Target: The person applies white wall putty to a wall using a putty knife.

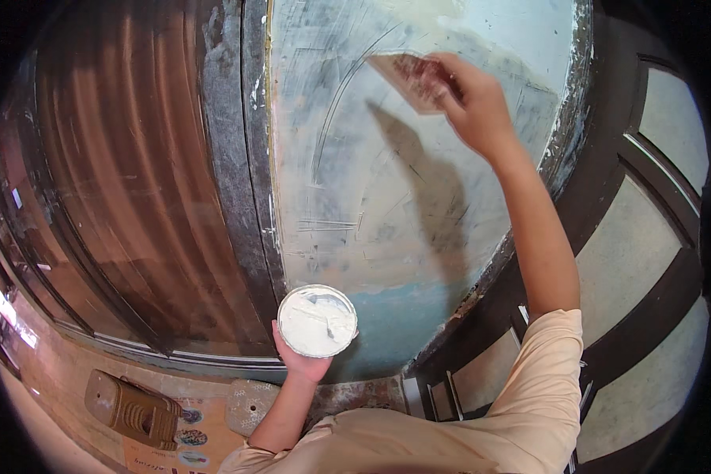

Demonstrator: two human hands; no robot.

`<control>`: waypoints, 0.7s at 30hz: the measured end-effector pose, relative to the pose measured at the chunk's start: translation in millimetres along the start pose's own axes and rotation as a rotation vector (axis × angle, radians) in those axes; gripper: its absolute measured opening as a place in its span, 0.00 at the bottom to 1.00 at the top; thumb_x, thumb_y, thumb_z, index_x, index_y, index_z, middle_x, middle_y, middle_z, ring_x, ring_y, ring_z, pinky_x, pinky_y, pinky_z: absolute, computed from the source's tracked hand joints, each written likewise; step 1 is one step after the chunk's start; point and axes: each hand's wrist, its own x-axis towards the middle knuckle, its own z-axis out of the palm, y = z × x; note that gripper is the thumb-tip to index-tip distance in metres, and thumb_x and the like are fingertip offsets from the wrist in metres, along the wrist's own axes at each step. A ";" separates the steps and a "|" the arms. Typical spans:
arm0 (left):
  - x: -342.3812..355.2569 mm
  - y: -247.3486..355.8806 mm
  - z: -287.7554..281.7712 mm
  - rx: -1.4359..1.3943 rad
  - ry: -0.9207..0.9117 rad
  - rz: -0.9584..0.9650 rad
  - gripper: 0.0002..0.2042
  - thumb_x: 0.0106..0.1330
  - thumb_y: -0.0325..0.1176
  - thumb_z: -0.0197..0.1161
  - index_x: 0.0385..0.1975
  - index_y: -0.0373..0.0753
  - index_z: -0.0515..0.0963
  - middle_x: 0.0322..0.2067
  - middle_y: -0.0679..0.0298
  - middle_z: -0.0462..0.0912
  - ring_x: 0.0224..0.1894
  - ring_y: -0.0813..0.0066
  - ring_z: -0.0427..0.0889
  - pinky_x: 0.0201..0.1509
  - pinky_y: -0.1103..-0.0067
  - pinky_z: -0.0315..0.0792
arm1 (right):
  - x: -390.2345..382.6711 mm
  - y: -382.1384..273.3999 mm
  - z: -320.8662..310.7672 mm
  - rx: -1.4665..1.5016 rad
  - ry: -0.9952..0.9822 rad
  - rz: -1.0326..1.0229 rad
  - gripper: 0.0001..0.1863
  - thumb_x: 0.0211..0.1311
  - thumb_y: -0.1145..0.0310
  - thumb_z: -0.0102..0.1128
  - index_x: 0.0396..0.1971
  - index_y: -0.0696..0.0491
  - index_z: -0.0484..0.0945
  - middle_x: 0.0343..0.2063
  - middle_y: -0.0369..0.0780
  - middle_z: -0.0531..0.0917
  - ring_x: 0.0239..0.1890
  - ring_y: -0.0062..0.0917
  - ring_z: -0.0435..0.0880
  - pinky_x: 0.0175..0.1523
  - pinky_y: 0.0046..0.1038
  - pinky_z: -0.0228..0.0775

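My right hand [480, 104] is raised to the upper part of a patchy wall panel [340, 158], closed round a flat, broad putty spreader [399, 69]. The spreader's edge is at the wall, but whether it touches is hard to tell; the blade is slightly blurred. A shadow of hand and spreader falls on the panel below. Low in the middle, my left hand [304, 366] supports a round tub [281, 316] from beneath and the side. White putty [312, 328] fills the tub, its surface smeared unevenly. Scratches and curved dark lines mark the panel, with whiter coating at upper right.
Left of the panel stands a dark wooden frame [233, 158] beside glass with a brown curtain [130, 158]. A dark panelled door [608, 261] is at right. On the floor are a brown stool [130, 409], a pale perforated stool [249, 404] and a printed sheet [162, 458].
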 end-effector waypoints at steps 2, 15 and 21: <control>1.5 0.8 -7.1 -0.032 0.037 0.020 0.40 0.65 0.69 0.46 0.73 0.53 0.61 0.73 0.59 0.61 0.72 0.42 0.61 0.66 0.27 0.51 | 22.4 5.6 1.6 -0.189 0.100 -0.029 0.12 0.65 0.60 0.63 0.47 0.44 0.82 0.32 0.39 0.85 0.35 0.39 0.84 0.39 0.38 0.76; -19.5 14.5 -11.1 -0.035 0.028 0.008 0.40 0.65 0.69 0.45 0.73 0.53 0.60 0.73 0.59 0.60 0.73 0.42 0.59 0.65 0.27 0.51 | -92.2 -66.7 109.1 -0.334 0.020 -0.487 0.10 0.58 0.58 0.67 0.40 0.37 0.85 0.31 0.24 0.83 0.29 0.21 0.77 0.35 0.31 0.64; -16.9 17.8 -19.7 -0.117 0.079 0.003 0.39 0.66 0.69 0.45 0.73 0.53 0.61 0.73 0.59 0.60 0.73 0.42 0.59 0.65 0.26 0.51 | 42.8 5.5 45.5 -0.556 0.286 -0.354 0.22 0.54 0.71 0.69 0.50 0.37 0.84 0.43 0.27 0.86 0.40 0.30 0.81 0.45 0.34 0.70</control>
